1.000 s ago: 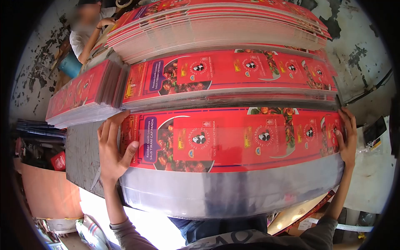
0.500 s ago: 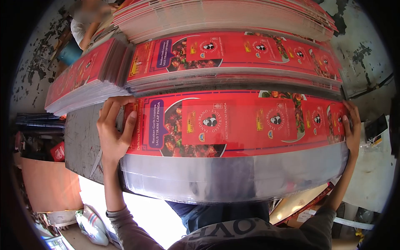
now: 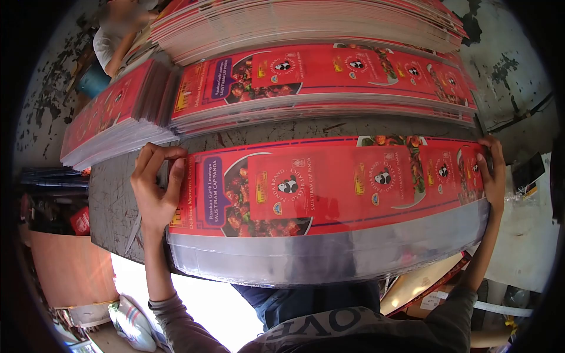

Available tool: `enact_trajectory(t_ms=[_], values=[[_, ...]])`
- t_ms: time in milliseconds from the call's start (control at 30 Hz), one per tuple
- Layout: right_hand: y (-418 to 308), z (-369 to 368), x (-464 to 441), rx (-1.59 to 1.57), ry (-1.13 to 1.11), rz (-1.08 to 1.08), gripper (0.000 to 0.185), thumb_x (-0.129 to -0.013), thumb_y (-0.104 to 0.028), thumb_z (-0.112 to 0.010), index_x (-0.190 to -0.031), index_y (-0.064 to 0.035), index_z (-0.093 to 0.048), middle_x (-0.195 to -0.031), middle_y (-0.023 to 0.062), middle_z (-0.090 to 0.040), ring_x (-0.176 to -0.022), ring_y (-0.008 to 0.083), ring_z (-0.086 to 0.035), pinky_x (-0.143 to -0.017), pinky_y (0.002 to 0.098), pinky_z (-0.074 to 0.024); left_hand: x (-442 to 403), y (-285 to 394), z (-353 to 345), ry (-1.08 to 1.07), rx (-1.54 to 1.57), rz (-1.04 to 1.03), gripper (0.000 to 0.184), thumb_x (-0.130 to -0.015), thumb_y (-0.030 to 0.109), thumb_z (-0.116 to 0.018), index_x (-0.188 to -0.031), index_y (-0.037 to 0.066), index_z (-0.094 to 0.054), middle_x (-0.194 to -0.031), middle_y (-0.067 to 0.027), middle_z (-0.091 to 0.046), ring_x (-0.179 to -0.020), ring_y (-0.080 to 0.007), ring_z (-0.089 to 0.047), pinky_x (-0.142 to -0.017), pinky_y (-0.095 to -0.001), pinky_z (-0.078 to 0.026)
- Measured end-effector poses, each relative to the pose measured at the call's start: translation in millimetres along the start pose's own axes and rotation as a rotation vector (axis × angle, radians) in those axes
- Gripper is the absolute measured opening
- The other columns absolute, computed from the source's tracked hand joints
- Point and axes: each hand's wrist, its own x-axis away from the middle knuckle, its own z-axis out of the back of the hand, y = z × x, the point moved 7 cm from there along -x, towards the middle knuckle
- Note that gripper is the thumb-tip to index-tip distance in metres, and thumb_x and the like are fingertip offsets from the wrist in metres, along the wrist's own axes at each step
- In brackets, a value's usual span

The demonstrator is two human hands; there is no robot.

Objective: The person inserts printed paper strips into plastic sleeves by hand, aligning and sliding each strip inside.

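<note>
A long red printed sheet (image 3: 329, 188) lies across the near part of the table, with panda logos, food pictures and "Saus Tiram Cap Panda" on it. Clear glossy plastic (image 3: 329, 256) shows along its near side and hangs toward my body. My left hand (image 3: 158, 191) grips the sheet's left end, thumb on top and fingers curled at the far corner. At the right end, my right hand (image 3: 493, 176) pinches the far corner the same way. Whether one sheet or several lie under my hands, I cannot tell.
Behind lies a stack of matching red sheets (image 3: 329, 73), with a taller stack (image 3: 306, 29) farther back. Another stack (image 3: 109, 115) sits at left on the scratched dark table (image 3: 115, 206). Scissors (image 3: 134, 235) rest near its left edge. A person (image 3: 118, 35) is at the far left.
Both hands have drawn the red sheet slightly toward my body. The dark gap behind it is wider, and less clear plastic shows along the near side. The view has shifted a little.
</note>
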Motion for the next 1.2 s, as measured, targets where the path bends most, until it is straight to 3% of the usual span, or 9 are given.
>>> enact_trajectory(t_ms=[300,600,867,1200], values=[[1.8,-0.2,0.4,0.008,0.016,-0.001,0.025,-0.081,-0.015,-0.052,-0.100,0.0004,-0.047,-0.094,0.0112,-0.045,-0.091,0.0223,-0.044,-0.084,0.0276,-0.0329,-2.0,-0.8,-5.5,-0.047,-0.007,0.011,0.009,-0.075,0.004,-0.056,-0.081,-0.001,-0.061,-0.076,-0.0098,-0.054,-0.071,-0.0215,-0.055,-0.068,-0.0301,-0.042],[18.1,-1.2,4.3,-0.045,-0.026,0.056,0.042,-0.077,-0.034,-0.055,-0.096,0.0017,-0.043,-0.088,0.0099,-0.040,-0.086,0.0214,-0.040,-0.082,0.0270,-0.0309,-1.6,-0.6,-7.1,-0.064,0.003,-0.023,0.008,-0.076,0.003,-0.056,-0.082,-0.001,-0.060,-0.078,-0.0105,-0.053,-0.070,-0.0222,-0.055,-0.066,-0.0300,-0.044],[17.8,1.2,4.4,-0.030,0.029,0.056,0.064,-0.073,-0.058,-0.057,-0.093,0.0009,-0.043,-0.083,0.0076,-0.042,-0.081,0.0195,-0.043,-0.077,0.0285,-0.0354,-1.7,-0.8,-7.2,-0.069,0.004,0.012,0.014,-0.074,0.004,-0.057,-0.086,-0.001,-0.057,-0.080,-0.0105,-0.053,-0.073,-0.0240,-0.055,-0.067,-0.0315,-0.044],[5.4,5.4,3.9,-0.002,0.065,0.046,0.061,-0.070,-0.055,-0.061,-0.088,0.0012,-0.045,-0.082,0.0075,-0.043,-0.080,0.0197,-0.045,-0.075,0.0284,-0.0372,-0.4,7.1,-7.9,-0.123,-0.017,-0.090,0.019,-0.069,0.007,-0.061,-0.087,0.002,-0.057,-0.086,-0.0103,-0.054,-0.081,-0.0271,-0.052,-0.076,-0.0344,-0.039]])
